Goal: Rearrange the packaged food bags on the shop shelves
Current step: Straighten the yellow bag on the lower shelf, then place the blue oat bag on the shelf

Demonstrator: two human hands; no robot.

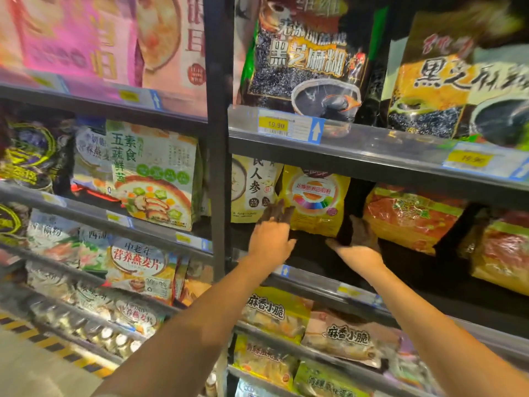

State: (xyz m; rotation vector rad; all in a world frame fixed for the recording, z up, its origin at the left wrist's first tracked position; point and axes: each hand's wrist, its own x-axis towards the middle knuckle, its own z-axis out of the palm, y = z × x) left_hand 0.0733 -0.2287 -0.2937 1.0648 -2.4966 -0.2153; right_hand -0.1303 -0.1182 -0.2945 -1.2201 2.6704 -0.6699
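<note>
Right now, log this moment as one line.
left hand: open, left of yellow bag | right hand: open, right of bag | contact: unclear

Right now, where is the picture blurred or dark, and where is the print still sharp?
Head view: the pink bags at upper left are smeared by motion blur; the black sesame paste bag and the 19.90 price tag read sharply; the fingers of the left hand and right hand fall into shadow beside the yellow bag.

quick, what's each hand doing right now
Left hand: open, straight fingers at the left edge of the yellow bag.
Right hand: open, holding nothing.
</note>
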